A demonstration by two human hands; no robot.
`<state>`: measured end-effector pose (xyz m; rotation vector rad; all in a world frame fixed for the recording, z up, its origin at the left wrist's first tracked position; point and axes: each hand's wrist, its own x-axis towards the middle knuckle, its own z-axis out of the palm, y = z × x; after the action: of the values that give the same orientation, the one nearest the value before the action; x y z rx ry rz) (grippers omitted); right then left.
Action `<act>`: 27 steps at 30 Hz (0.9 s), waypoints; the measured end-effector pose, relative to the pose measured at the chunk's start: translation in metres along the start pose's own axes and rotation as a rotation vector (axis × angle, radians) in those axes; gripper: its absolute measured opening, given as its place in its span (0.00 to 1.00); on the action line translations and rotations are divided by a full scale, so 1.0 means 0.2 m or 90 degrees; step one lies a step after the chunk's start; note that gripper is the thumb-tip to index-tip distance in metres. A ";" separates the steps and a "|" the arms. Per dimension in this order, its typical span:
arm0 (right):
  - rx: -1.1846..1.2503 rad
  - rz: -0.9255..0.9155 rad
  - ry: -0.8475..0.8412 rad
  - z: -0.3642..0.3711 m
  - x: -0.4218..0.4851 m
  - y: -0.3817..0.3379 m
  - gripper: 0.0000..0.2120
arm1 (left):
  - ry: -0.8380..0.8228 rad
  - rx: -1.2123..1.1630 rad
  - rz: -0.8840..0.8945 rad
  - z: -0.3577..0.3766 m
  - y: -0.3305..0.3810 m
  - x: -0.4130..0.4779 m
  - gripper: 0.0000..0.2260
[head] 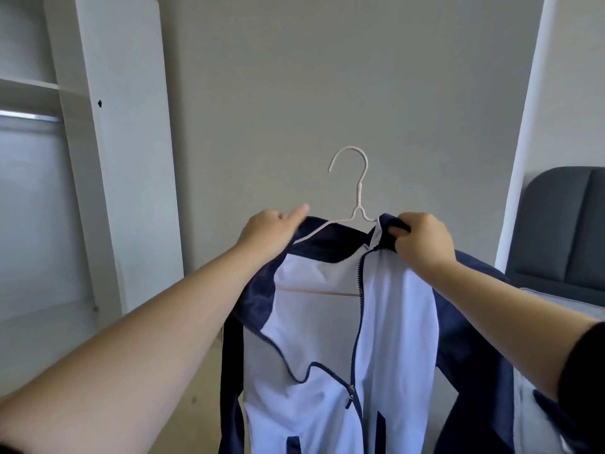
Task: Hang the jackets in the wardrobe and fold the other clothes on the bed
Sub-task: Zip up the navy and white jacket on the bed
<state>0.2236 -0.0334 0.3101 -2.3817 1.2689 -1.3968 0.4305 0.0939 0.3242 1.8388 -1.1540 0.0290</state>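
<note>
The right hand (422, 239) pinched the collar of the navy-and-white jacket (327, 339); the left hand (271, 229) gripped its other shoulder, forefinger stretched out. The jacket hung half-zipped on a pale wire hanger (358, 191), held up between the open wardrobe (108, 126) and a grey headboard (563, 224).

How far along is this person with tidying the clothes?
Done: the navy and white jacket sits on the hanger. In hand: the left hand holds one shoulder and the right hand grips the collar, holding it up in the air. Left: hooking it on the wardrobe rail, bare where visible. Folding can't be judged; little beyond the bed headboard shows.
</note>
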 end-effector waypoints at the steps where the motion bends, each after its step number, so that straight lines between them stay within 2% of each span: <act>1: 0.000 -0.006 0.003 0.01 -0.01 0.00 0.10 | -0.026 0.109 0.009 0.01 0.00 0.01 0.20; 3: -0.003 -0.016 0.012 0.01 -0.02 0.01 0.08 | -0.065 0.228 0.011 0.01 -0.01 0.01 0.15; 5: -0.007 -0.023 0.020 0.02 -0.03 0.03 0.08 | -0.100 0.155 -0.019 -0.01 -0.01 0.01 0.12; 6: -0.010 -0.025 0.017 0.01 -0.03 0.04 0.08 | -0.117 0.033 -0.062 -0.03 0.00 0.01 0.12; 9: 0.003 -0.049 -0.028 0.02 -0.05 0.07 0.08 | -0.167 -0.503 -0.198 -0.03 0.09 0.03 0.12; 10: 0.017 -0.059 -0.044 0.03 -0.05 0.07 0.07 | -0.169 -0.638 -0.227 -0.02 0.14 0.04 0.13; 12: 0.051 -0.063 -0.049 0.03 -0.05 0.07 0.08 | -0.150 -0.786 -0.269 0.03 0.21 0.06 0.15; 13: 0.074 -0.056 -0.037 0.03 -0.05 0.06 0.09 | -0.137 -0.779 -0.288 0.05 0.23 0.06 0.15; 14: 0.098 -0.045 -0.021 0.03 -0.05 0.07 0.11 | -0.120 -0.683 -0.285 0.09 0.22 0.07 0.15; 15: 0.115 -0.034 -0.005 0.02 -0.05 0.08 0.13 | -0.126 -0.465 -0.250 0.11 0.19 0.06 0.13; 17: 0.129 -0.011 0.022 0.01 -0.06 0.11 0.16 | -0.118 0.100 -0.100 0.14 0.09 0.06 0.08; 18: 0.126 -0.003 0.031 0.00 -0.07 0.12 0.17 | -0.080 0.251 -0.020 0.16 0.04 0.06 0.07; 19: 0.119 0.004 0.035 0.00 -0.08 0.14 0.17 | -0.047 0.281 0.031 0.16 0.03 0.04 0.04; 20: 0.112 0.012 0.035 0.01 -0.09 0.16 0.17 | -0.031 0.244 0.071 0.16 0.02 0.02 0.01; 21: 0.107 0.021 0.038 0.01 -0.09 0.16 0.18 | -0.030 0.194 0.106 0.17 0.01 0.01 0.04; 23: 0.114 0.037 0.042 0.02 -0.09 0.17 0.17 | -0.131 0.110 0.118 0.18 -0.02 0.00 0.12; 24: 0.120 0.039 0.040 0.03 -0.09 0.17 0.15 | -0.183 0.093 0.119 0.18 -0.02 -0.01 0.14; 27: 0.157 0.033 0.018 0.04 -0.09 0.17 0.12 | -0.225 0.095 0.140 0.17 -0.05 -0.04 0.07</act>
<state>0.2050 -0.0448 0.2775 -2.1602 1.0848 -1.4801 0.4186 0.0754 0.2946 1.8865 -1.6369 -0.0888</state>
